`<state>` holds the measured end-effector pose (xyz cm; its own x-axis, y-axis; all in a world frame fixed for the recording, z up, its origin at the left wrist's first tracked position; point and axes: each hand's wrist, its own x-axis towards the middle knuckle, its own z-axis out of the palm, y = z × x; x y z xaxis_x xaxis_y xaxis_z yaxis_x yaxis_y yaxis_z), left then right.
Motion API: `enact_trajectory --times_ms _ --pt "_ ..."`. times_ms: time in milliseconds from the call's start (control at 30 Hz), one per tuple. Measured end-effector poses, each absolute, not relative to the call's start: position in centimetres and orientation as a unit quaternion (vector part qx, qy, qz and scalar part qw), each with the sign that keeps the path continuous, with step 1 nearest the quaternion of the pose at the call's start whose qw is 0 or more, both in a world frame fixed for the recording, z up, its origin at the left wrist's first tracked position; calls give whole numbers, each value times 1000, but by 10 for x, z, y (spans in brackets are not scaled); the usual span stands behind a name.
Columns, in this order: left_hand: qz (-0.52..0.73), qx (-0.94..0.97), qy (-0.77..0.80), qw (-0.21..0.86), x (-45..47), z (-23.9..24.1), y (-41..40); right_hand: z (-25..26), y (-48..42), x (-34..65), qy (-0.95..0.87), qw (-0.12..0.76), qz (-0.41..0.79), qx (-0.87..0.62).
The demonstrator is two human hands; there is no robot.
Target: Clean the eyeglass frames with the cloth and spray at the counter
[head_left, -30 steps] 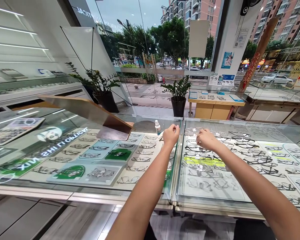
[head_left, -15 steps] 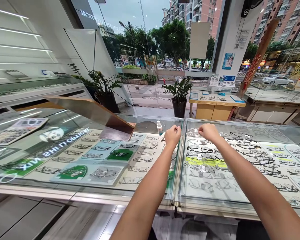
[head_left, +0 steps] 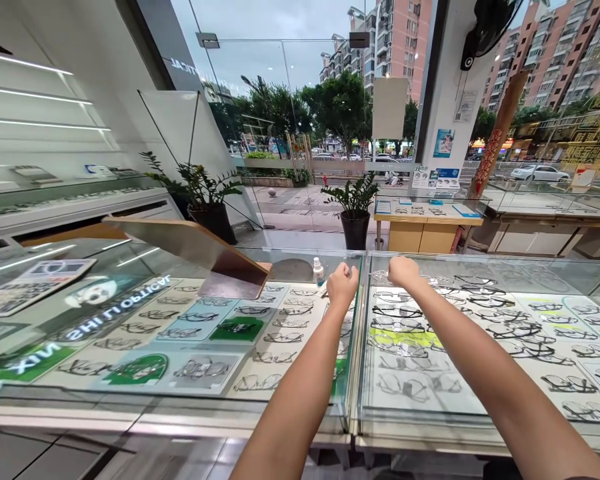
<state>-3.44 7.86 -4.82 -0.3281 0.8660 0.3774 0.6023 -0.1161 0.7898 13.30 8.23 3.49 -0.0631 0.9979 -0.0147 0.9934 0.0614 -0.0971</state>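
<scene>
My left hand (head_left: 343, 284) reaches over the far edge of the left glass display case (head_left: 300, 393), near the seam between the two cases. Its fingers are pinched together on something too small to make out. My right hand (head_left: 403, 270) is curled closed above the back of the right glass case (head_left: 430, 407), a hand's width from the left one. What it holds, if anything, is hidden. Rows of eyeglass frames (head_left: 405, 330) lie under the glass below both arms. A small white spray bottle (head_left: 319, 271) stands just left of my left hand.
A tilted wooden-backed mirror (head_left: 195, 248) stands on the left case. Two potted plants (head_left: 354, 200) sit on the floor behind the counter, before glass shopfront panels. Another display counter (head_left: 425, 223) stands further back. Shelves line the left wall.
Both hands have moved further away toward the back edge of the cases. My right hand has shifted left, closer to the left hand. The view has tilted upward slightly.
</scene>
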Motion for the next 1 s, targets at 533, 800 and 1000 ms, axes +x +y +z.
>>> enact_trajectory --times_ms 533,800,1000 --pt "516 641 545 162 -25 -32 64 1 -7 210 -723 416 98 -543" --pt "484 699 449 277 -7 -28 46 -21 -6 204 -781 418 33 -463" --pt "435 652 374 496 1 -15 36 -21 -11 201 -798 408 2 -444"
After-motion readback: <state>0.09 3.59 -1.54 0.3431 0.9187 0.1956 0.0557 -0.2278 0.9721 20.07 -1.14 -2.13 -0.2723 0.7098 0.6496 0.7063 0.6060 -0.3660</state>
